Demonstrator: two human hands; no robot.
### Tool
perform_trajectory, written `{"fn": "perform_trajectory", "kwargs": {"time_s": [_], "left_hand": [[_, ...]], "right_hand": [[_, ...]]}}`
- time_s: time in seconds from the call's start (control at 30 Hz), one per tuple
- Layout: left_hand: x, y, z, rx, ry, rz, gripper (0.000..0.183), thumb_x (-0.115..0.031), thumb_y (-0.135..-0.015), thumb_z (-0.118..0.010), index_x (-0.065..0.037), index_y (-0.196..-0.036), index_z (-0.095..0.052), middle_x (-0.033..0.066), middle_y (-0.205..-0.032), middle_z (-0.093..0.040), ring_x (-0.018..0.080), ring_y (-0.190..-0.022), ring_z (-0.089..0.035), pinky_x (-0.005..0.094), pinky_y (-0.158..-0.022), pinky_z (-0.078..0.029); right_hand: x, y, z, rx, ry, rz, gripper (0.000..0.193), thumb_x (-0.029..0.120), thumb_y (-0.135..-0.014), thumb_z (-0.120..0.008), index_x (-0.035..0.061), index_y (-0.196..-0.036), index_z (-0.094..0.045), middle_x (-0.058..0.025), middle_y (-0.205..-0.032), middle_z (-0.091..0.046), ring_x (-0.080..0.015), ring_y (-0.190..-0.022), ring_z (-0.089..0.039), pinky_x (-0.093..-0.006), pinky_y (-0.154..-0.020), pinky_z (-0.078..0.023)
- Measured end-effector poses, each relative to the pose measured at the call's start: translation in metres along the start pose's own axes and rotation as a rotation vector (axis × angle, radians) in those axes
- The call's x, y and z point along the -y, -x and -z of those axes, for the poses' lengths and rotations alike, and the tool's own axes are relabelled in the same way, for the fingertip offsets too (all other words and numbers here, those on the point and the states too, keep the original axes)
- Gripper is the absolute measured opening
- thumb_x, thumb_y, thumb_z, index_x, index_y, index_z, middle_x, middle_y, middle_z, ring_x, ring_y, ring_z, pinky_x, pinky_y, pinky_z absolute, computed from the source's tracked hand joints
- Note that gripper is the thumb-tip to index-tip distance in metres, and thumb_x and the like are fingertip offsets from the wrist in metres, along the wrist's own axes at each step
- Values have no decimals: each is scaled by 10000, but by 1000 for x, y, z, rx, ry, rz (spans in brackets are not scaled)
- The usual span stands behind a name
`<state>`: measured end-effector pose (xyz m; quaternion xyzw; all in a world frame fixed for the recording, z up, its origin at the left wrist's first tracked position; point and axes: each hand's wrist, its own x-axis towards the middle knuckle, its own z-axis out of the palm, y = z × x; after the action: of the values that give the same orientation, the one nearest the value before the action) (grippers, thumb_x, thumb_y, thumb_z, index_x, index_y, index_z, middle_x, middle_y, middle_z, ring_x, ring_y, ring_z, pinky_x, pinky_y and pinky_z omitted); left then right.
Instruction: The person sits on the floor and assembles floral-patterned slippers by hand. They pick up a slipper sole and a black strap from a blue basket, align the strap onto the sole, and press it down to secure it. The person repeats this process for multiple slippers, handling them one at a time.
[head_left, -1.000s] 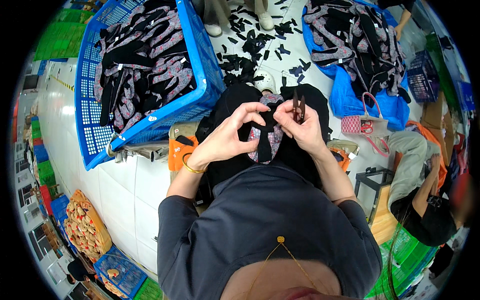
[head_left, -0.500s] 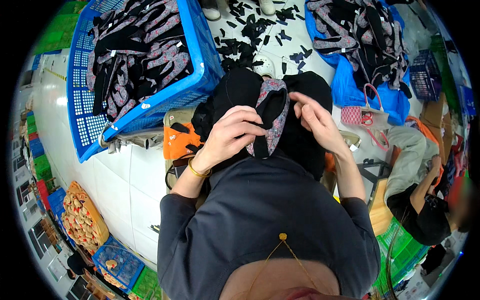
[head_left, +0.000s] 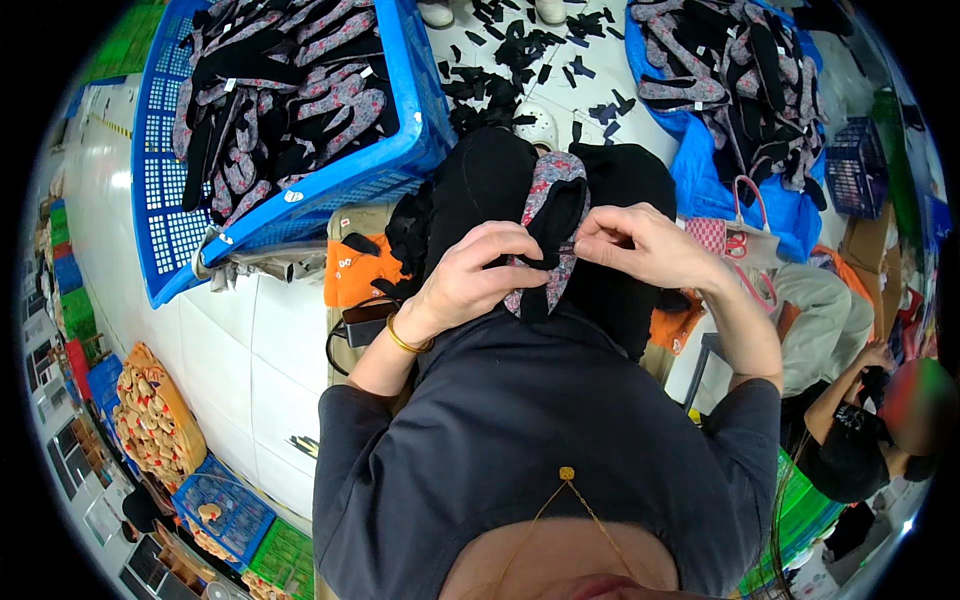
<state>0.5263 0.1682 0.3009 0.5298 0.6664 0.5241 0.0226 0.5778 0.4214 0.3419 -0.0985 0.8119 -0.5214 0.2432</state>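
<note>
A fabric slipper (head_left: 549, 190) in grey and red floral cloth with a black inside lies across my lap, its opening facing up. My left hand (head_left: 478, 272) is closed, thumb and fingers pinching the black cloth at the slipper's left side. On the opposite edge my right hand (head_left: 640, 245) is closed too, its fingertips pressed together at the slipper's rim. What lies between the right fingertips, if more than the rim, is too small to make out.
A blue crate (head_left: 410, 125) full of similar slippers stands at the far left. More slippers lie on a blue sheet (head_left: 700, 165) at far right. Black cloth scraps (head_left: 515, 45) litter the floor ahead. A pink checked bag (head_left: 712, 235) and another person (head_left: 845, 440) are at the right.
My right hand has come in from the right and closed at the slipper's edge; its fingers were apart before. My left hand keeps its grip, and the slipper has shifted slightly right.
</note>
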Motion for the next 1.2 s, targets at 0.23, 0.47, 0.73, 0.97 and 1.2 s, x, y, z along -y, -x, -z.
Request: {"fn": "perform_trajectory", "kwargs": {"time_s": [0.23,0.47,0.73,0.97,1.2], "left_hand": [[-2,-2,-1,30,4,-7,196,-16,-699,-712,-67,-887,-697,64,-1004,-606,264,-972,-602,372,-865,-505],[0,-4,0,17,-1,-18,206,-25,-690,-722,-62,-890,-692,69,-997,-603,265,-951,-604,369,-854,-508],[1,-12,3,19,81,122,256,90,-661,-661,-52,-873,-681,65,-958,-625,270,-913,-623,361,-797,-505],[0,-59,14,20,292,393,126,-10,-779,-681,-6,-901,-649,76,-953,-661,194,-877,-638,297,-803,-489],[5,-93,21,206,535,847,180,-119,-897,-681,9,-1021,-659,-10,-928,-650,48,-865,-579,214,-787,-478]], "right_hand": [[31,-20,23,233,242,-102,313,288,-892,-661,13,-765,-582,-78,-570,-486,-187,-526,-460,-335,-519,-345],[21,-16,22,117,139,-168,284,267,-904,-655,8,-799,-602,-12,-618,-516,-104,-576,-447,-291,-539,-356],[-13,23,5,-367,-89,-92,259,255,-928,-633,1,-950,-586,-4,-717,-554,-61,-660,-485,-245,-586,-409],[-2,33,-24,-595,262,151,267,115,-821,-726,0,-1024,-598,-67,-794,-601,-142,-634,-559,-251,-592,-453],[3,31,-22,-768,429,205,283,220,-829,-726,17,-989,-610,-84,-764,-611,-190,-594,-610,-292,-531,-484]]}}
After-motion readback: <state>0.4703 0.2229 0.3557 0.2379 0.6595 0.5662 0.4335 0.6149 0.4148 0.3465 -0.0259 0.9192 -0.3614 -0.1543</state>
